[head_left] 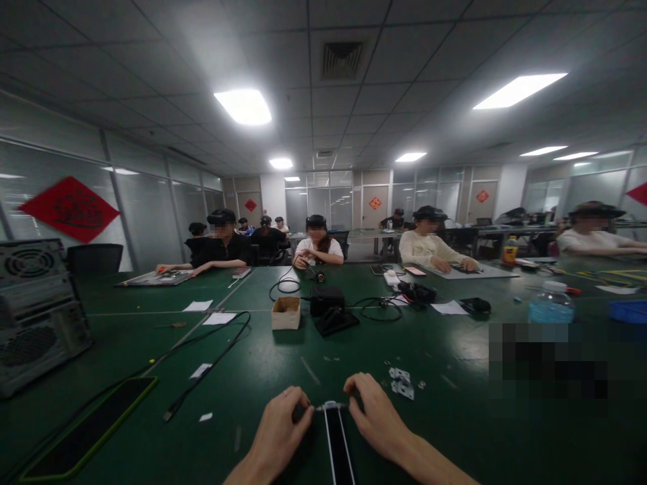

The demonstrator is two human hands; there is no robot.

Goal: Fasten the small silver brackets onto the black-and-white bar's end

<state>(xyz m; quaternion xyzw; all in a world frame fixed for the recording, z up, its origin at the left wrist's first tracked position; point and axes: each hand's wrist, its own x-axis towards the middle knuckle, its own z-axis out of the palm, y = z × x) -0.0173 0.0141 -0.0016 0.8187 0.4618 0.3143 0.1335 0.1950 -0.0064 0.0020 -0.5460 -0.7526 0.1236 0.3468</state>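
A long narrow bar (340, 444) with pale edges and a dark middle lies in front of me, running toward my body. Its far end carries a small metal fitting (329, 405) with short pins sticking out sideways. My left hand (283, 424) is closed at the left pin, thumb and fingers pinched together. On the other side, my right hand (377, 411) has its fingers curled in at the right pin. Whatever sits between the fingertips is too small to make out. Metal hinge-like brackets (402, 384) lie on the table right of my right hand, with small bits around them.
On the green table (202, 438) are a dark phone-like slab (91, 431), a black cable (212, 367), a small open box (286, 314), a black device (327, 301) and a clear jar of blue liquid (550, 303). A computer case (40, 316) stands left. Several people sit across.
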